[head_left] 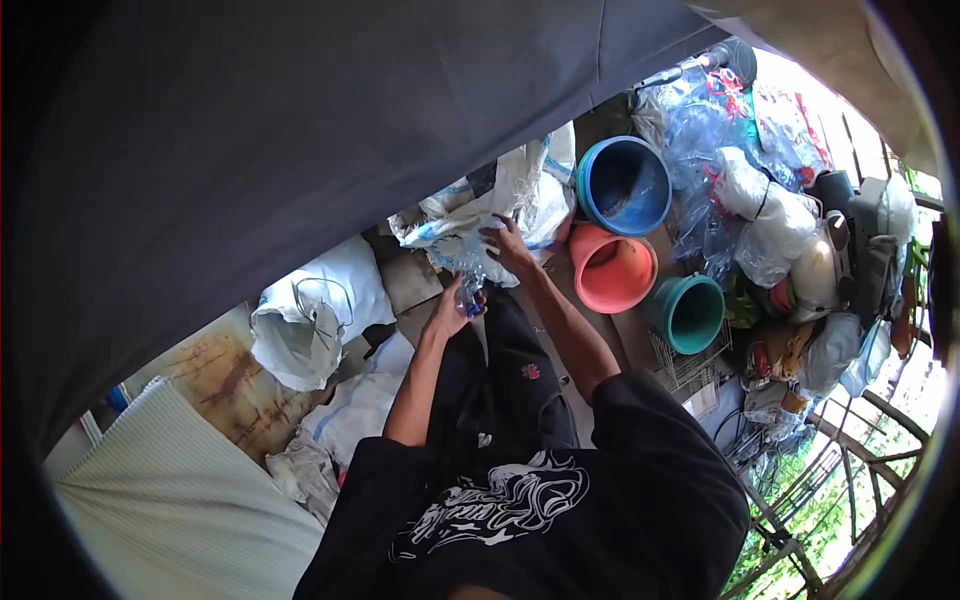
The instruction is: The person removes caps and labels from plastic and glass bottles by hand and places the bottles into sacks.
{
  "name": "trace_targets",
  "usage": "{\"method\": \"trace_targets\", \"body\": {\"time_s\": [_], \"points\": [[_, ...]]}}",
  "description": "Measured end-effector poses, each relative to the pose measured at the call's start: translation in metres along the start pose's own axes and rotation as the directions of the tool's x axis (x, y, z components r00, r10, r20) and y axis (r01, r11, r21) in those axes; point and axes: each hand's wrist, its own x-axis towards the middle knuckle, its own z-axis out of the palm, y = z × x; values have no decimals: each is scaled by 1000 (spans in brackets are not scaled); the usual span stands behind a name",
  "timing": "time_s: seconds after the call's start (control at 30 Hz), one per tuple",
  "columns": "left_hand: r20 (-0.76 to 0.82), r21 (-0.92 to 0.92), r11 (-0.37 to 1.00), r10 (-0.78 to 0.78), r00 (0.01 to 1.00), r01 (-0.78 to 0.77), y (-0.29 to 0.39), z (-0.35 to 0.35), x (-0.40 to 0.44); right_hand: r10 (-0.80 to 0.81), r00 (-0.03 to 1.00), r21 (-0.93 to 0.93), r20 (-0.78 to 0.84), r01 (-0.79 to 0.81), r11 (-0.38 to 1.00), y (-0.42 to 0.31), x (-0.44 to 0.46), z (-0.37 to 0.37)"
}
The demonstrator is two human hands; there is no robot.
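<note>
The left hand (447,312) is closed around a clear plastic bottle (469,291), which sits over the person's lap, just short of the open white woven sack (540,195). The right hand (512,252) reaches past it, fingers parted and slightly bent, with no firm hold showing; whether its fingertips touch the sack's edge or the bottle cannot be told.

The bottle looks smooth and thin-walled, so a loose hold could let it slip down between the legs, while a hard squeeze could buckle it. The sack's mouth looks slack and crumpled; a finger could snag in its loose folds, or a pull there could fold the opening shut.

There is no bench: the work is done low, above a floor (408,283) that looks laid with flat grey-brown pieces. A second white sack (365,285) slumps to the left, near a rust-stained panel (225,375) and a ridged pale cloth (200,480). To the right stand a blue bucket (612,168), a red bucket (632,288) and a green bucket (697,292), with stuffed clear bags (695,135) beyond. Dark cloth (350,100) blocks the upper view; bright greenery (800,520) shows through a pole lattice at lower right.
</note>
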Motion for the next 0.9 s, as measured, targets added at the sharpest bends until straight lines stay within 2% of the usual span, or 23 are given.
{"method": "trace_targets", "body": {"time_s": [0.03,0.1,0.13,0.2,0.23,0.27,0.3,0.33,0.37,0.4,0.43,0.47,0.5,0.57,0.6,0.63,0.67,0.7,0.73,0.77,0.8,0.87,0.9], "points": [[-59,68,997,46,997,-42,3,4,6,9,1000,3,1,-9,1000,-5,9,-2],[-121,179,981,94,988,-71,12,-3,29,-206,977,-260,59,214,942,-15,28,-4],[-129,180,981,96,987,-72,16,-2,35,-201,978,-255,63,211,944,-16,46,-5],[-211,601,793,276,938,-98,25,2,46,-397,910,-409,116,408,816,-13,76,-6],[-198,817,570,418,886,-86,30,-1,57,-429,889,-515,158,445,733,-24,71,-6],[-199,822,564,415,888,-80,34,-3,70,-429,890,-509,153,443,738,-35,67,-3],[-173,925,373,583,794,-72,34,-17,92,-496,846,-572,196,509,643,-36,81,-6],[-239,914,405,561,792,-11,43,13,81,-552,796,-625,248,567,537,-34,98,-8],[-303,899,436,537,787,48,54,44,68,-535,823,-521,190,546,656,-31,116,-14],[-309,899,433,536,786,58,62,44,75,-632,762,-563,142,587,582,-24,140,-18],[-316,716,699,324,892,0,70,42,85,-600,784,-544,159,576,610,-36,132,-17],[-237,450,893,110,965,8,76,40,97,-569,804,-529,173,563,635,-50,124,-18],[-223,485,874,164,961,-37,81,51,101,-568,806,-531,168,559,637,-60,121,-17],[-229,425,903,164,959,-53,89,65,111,-405,913,-230,44,404,886,-70,120,-10],[-236,364,928,170,957,-75,92,64,122,-405,913,-234,45,403,885,-72,122,-12],[-148,280,958,114,982,-69,97,61,131,-388,917,-252,87,397,882,-73,123,-13],[-147,276,959,112,983,-68,100,59,140,-369,920,-271,128,391,880,-74,123,-14],[-136,193,979,93,986,-66,103,52,152,-369,920,-274,128,391,879,-74,124,-16],[-124,110,992,77,989,-63,105,48,162,-289,929,-299,233,351,887,-75,126,-18],[-93,130,990,67,993,-55,106,43,170,-199,922,-327,333,311,892,-74,127,-19],[-95,129,990,69,993,-57,107,48,171,-197,921,-328,335,310,893,-76,120,-15],[-156,204,964,206,966,-173,108,64,166,85,985,-527,153,9,850,-79,93,1],[-139,205,964,200,970,-170,109,66,161,93,993,-487,67,-49,872,-68,95,3]]}}
